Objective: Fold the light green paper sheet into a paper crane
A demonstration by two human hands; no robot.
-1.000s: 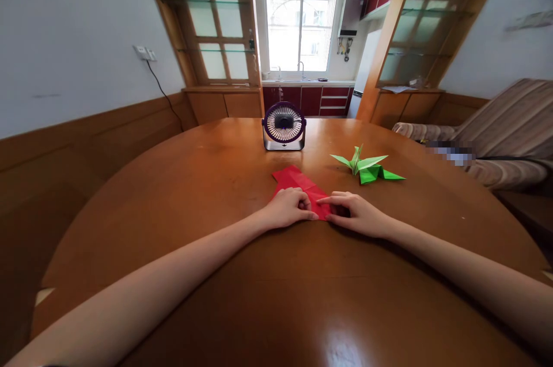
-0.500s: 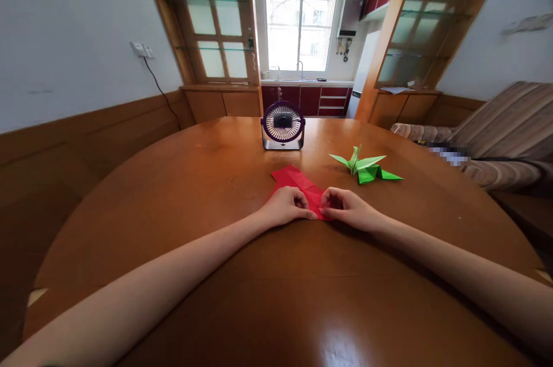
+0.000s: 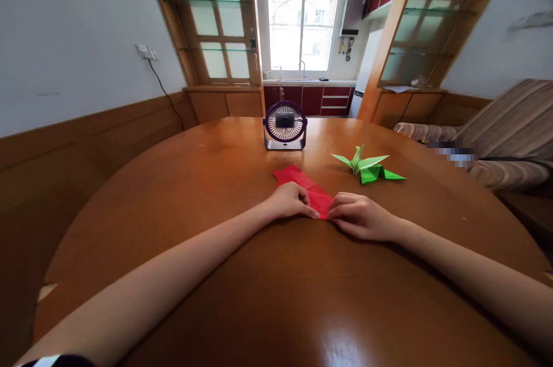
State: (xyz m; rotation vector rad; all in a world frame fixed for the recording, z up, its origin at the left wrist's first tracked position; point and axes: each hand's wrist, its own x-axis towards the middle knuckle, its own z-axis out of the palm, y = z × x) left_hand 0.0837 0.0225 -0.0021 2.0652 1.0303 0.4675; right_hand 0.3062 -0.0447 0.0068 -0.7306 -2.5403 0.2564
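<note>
Head view showed a broad round wooden counter point(image 3: 181, 223) filling the lower two thirds of the frame, its glossy top catching a light patch near the bottom edge. Both bare forearms reached in from the lower corners and met just below the middle of the frame. A striped sofa point(image 3: 510, 131) sat at the right edge, beyond the counter. At the far side of the counter, a little above centre, stood a small purple desk fan point(image 3: 284, 125), upright and facing the camera. To the right of the fan and well apart from it lay a green paper crane point(image 3: 367, 165), wings spread. Near the centre lay the red folded paper point(image 3: 307, 187), flat on the counter, running from upper left to lower right, with its near tip under the fingers. The left hand point(image 3: 290, 201) pressed down on the paper's left side, fingers curled together on it. The right hand point(image 3: 360, 218) met it at the paper's near tip, its grip closed, fingertips pinching the red edge; the two hands were almost touching there.
</note>
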